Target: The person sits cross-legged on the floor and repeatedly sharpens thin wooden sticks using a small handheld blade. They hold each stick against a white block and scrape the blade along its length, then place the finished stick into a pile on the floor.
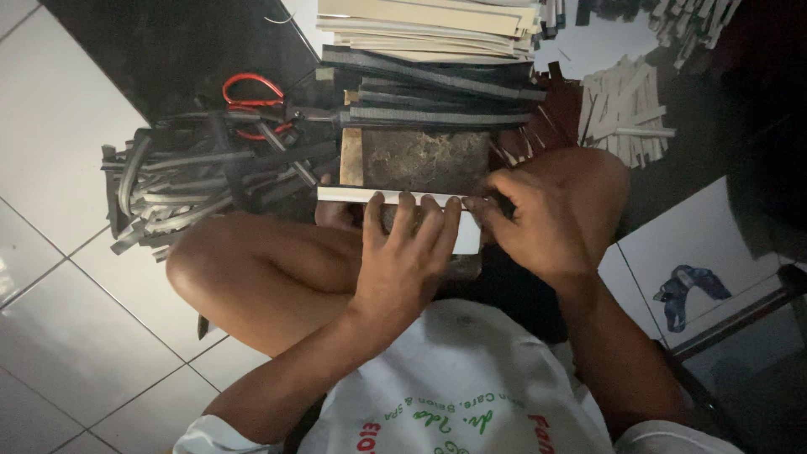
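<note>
A long white strip [353,195] lies across the near edge of a dark, worn block [420,155] between my raised knees. My left hand [403,252] presses down on the strip with its fingers spread over the top. My right hand [530,223] has its fingers pinched together at the strip's right end, where something small and dark sits under the fingertips; what it is cannot be made out.
Behind the block lie stacked grey strips [437,92] and cream strips [429,25]. Red-handled scissors [248,92] rest on a bundle of dark strips [185,176] at left. Short white pieces [626,109] lie at right, and a blue object [689,290] sits on the tiles.
</note>
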Available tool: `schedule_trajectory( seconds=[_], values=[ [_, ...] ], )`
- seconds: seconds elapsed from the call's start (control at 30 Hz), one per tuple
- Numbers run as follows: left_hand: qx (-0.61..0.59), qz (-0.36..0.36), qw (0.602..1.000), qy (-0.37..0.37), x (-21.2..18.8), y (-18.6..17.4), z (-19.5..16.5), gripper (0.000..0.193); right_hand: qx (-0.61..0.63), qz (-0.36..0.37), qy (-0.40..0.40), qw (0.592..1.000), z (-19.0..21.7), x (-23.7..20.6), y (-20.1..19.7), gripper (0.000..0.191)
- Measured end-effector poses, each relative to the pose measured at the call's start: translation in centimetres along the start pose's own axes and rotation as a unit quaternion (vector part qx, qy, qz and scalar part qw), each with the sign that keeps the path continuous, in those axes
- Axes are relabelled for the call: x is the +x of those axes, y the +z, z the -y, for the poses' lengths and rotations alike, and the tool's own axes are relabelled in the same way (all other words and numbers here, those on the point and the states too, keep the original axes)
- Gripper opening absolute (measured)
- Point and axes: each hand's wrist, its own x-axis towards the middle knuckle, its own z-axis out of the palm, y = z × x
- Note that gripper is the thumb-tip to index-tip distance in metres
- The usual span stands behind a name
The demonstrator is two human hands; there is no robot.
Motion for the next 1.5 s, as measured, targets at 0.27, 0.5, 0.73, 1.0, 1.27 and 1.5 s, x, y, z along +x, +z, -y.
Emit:
schedule_trajectory(
  seconds=[0.27, 0.5, 0.73, 1.0, 1.27, 1.5],
  values=[
    [0.015, 0.036, 0.999, 0.015, 0.4, 0.4, -0.7, 0.059, 0.070, 0.006, 0.022, 0.997, -0.8, -0.5, -0.8, 0.018],
    [0.018, 0.037, 0.999, 0.011, 0.6, 0.5, -1.5, 0.061, 0.090, 0.004, -0.004, 0.996, -3.1, -1.0, -0.5, 0.015],
    [0.016, 0.035, 0.999, 0.009, 0.9, 0.1, -1.8, 0.063, 0.246, 0.045, 0.020, 0.968, -6.4, -0.3, 1.1, 0.022],
    [-0.046, 0.018, 0.999, -0.004, 0.6, -0.8, -1.5, 0.059, 0.155, 0.015, -0.002, 0.988, -5.0, -0.6, 1.5, 0.020],
    [-0.461, -0.037, 0.862, -0.207, -2.4, -0.3, -3.8, 0.028, 0.162, -0.036, 0.022, 0.986, -2.9, -4.6, 0.8, 0.025],
    [-0.785, 0.011, 0.465, -0.409, -1.3, 2.5, -5.4, 0.025, 0.320, 0.014, 0.039, 0.947, -3.1, -8.6, 3.0, 0.021]
  ],
)
